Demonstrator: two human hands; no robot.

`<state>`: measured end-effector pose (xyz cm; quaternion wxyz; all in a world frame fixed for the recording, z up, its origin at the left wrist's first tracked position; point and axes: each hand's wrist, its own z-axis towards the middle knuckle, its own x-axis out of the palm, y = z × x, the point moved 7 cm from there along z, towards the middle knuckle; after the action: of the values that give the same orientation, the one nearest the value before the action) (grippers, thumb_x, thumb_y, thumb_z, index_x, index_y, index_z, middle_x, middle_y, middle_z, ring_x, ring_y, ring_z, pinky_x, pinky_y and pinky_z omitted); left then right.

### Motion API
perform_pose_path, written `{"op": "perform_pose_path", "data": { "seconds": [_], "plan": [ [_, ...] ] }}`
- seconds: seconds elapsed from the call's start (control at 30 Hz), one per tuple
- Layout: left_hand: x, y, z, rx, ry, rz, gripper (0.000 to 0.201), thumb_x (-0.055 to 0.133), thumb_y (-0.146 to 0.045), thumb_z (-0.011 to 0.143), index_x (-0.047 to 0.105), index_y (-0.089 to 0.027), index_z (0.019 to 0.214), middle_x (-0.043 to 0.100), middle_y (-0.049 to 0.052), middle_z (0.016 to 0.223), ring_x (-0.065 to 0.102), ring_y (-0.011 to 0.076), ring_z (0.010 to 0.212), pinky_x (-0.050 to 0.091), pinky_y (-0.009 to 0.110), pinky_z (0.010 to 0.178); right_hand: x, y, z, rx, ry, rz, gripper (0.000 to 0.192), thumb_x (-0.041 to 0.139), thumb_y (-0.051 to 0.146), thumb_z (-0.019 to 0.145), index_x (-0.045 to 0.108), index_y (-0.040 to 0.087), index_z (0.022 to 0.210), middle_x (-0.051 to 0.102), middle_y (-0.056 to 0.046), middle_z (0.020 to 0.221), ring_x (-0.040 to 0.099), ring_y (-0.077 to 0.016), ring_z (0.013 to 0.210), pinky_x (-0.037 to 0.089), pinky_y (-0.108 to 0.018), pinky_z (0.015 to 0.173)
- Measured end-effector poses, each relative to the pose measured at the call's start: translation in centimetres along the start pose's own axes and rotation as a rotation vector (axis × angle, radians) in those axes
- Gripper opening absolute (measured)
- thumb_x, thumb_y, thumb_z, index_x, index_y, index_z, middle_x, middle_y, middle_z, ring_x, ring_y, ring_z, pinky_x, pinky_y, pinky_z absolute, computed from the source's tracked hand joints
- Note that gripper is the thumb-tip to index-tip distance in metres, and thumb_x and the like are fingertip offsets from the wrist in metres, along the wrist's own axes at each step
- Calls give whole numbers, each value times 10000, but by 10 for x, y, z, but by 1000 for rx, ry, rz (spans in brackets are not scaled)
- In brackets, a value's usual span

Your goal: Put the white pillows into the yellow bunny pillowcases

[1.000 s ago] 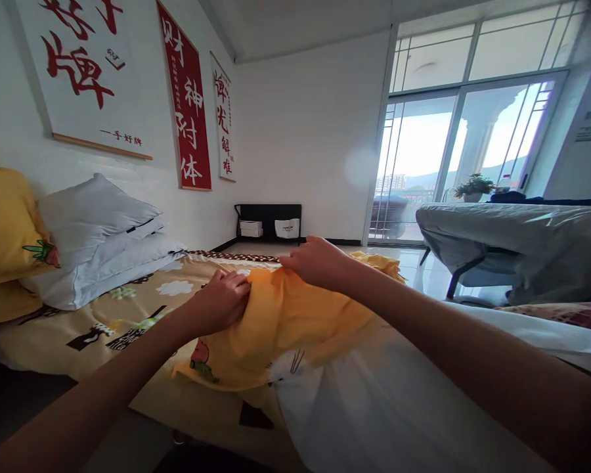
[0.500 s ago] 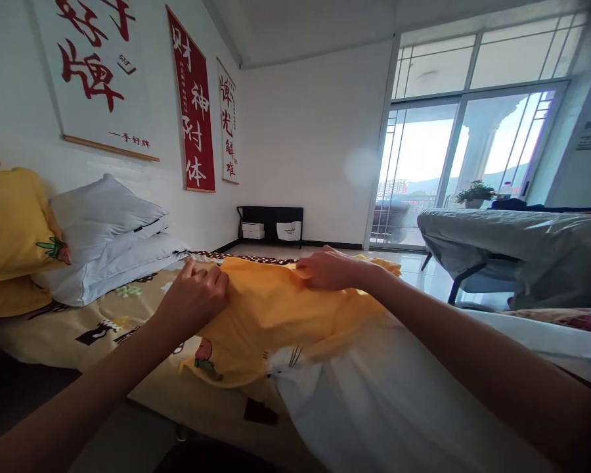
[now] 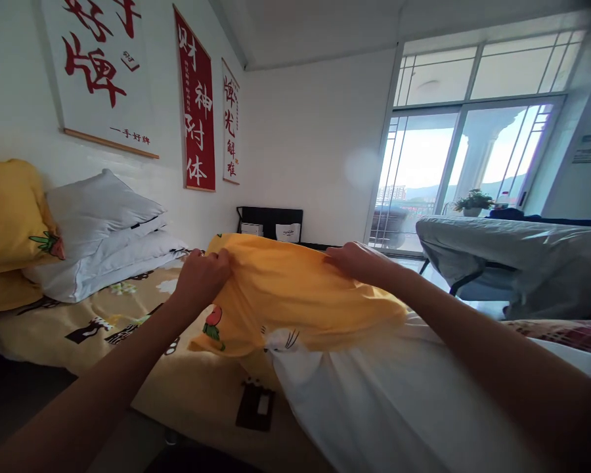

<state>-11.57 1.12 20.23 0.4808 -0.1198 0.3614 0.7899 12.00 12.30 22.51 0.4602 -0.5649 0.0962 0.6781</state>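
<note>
The yellow pillowcase (image 3: pixel 295 295) is being pulled over a white pillow (image 3: pixel 374 401), and this step looks about half done: the white pillow shows bare below the open edge of the cover. The left hand (image 3: pixel 199 279) is closed on the far left corner of the pillowcase, and the right hand (image 3: pixel 357 259) is closed on its far right corner. The cloth is stretched between them above the near edge of the bed (image 3: pixel 103 322). The pillowcase is plain yellow with a small fruit print and some wrinkles. Next, I think, both hands need to draw it evenly toward the body.
</note>
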Motion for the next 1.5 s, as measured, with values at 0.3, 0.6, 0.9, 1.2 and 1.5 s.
{"op": "perform_pose_path", "data": {
  "seconds": [0.3,0.6,0.9,1.2,1.5],
  "plan": [
    [-19,-9,38,84,40,123,241,332,-30,885,557,-108,849,659,79,720,626,211,665,337,343,695,-13,-9,-11,-6,84,-158,212,471,233,930,662,188,850,534,-28,577,516,-157,557,293,-289,565],
    [-18,-25,-31,-46,-641,-327,43,447,-188,881,478,-186,851,570,47,693,540,198,703,407,332,703,22,-23,0,0,1,-86,287,412,281,966,627,188,800,645,-42,810,587,-163,723,319,-270,601],
    [35,-160,-49,127,-106,-754,699,619,-383,706,419,-117,1321,545,178,1233,488,319,1128,431,446,921,89,-53,10,12,137,333,341,381,260,942,639,183,734,647,-26,698,556,-131,626,365,-236,585],
    [18,-201,-27,163,-423,-639,136,440,-129,843,570,-163,865,562,58,751,506,193,697,415,331,606,132,-76,0,229,103,396,403,393,345,957,631,153,695,676,-78,734,571,-158,652,381,-258,613],
    [1,-264,-21,73,-382,-936,134,484,-78,781,493,-187,704,527,25,676,495,166,645,371,294,598,179,-62,15,351,41,370,308,425,293,913,683,133,858,693,-127,879,604,-192,750,333,-264,590]
  ]
}}
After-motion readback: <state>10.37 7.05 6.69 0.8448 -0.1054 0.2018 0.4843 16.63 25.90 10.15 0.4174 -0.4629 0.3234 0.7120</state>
